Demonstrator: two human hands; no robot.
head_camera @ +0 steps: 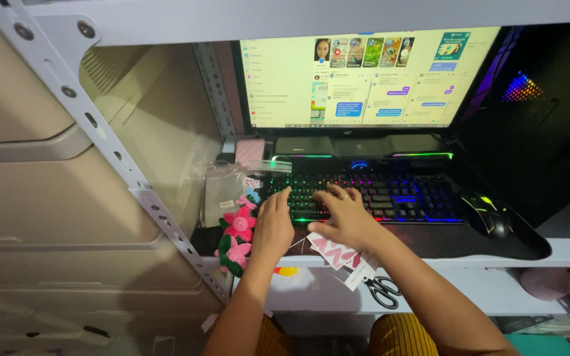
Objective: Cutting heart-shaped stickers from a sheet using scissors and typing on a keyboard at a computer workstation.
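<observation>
Both hands on backlit keyboard
Left hand and right hand apart, fingers spread on keys, gripping nothing; mouse to the right; pink felt flowers just left.

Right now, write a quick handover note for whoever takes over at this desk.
Left hand: open, fingertips on the keyboard, left end.
Right hand: open, fingers spread over the keys.
Mouse lies untouched right of the keyboard.
Monitor is on, chat windows showing.
Pink paper cards lie under the right wrist; felt flowers at the left edge.
Scissors on the lower shelf.
</observation>
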